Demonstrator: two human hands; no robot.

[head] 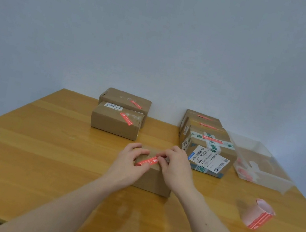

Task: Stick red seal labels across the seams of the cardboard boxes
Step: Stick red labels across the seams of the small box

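Head view shows us a wooden surface (40,149) with both hands at its centre; between them we see a small cardboard box (152,179), and a red seal label (147,161) lies slanted across its top. Our left hand (130,165) holds the box from the 9 o'clock side, its fingers curled over the far edge and its thumb touching the lower end of the label; our right hand (176,169) comes from 3 o'clock, and its fingers pinch or press the upper end of the label, we cannot tell which.

At 11 o'clock from this box two brown boxes (114,124) sit one behind the other, each with a red label on top; at 1 o'clock a row of three boxes (208,156) stands, the nearest one wrapped in green-printed tape and carrying a white shipping label. Just beside this row, at 3 o'clock of it, we see a clear plastic tray (266,176) with red pieces inside; a curled strip of red labels (258,215) lies near the surface's right edge, well apart from the hands.
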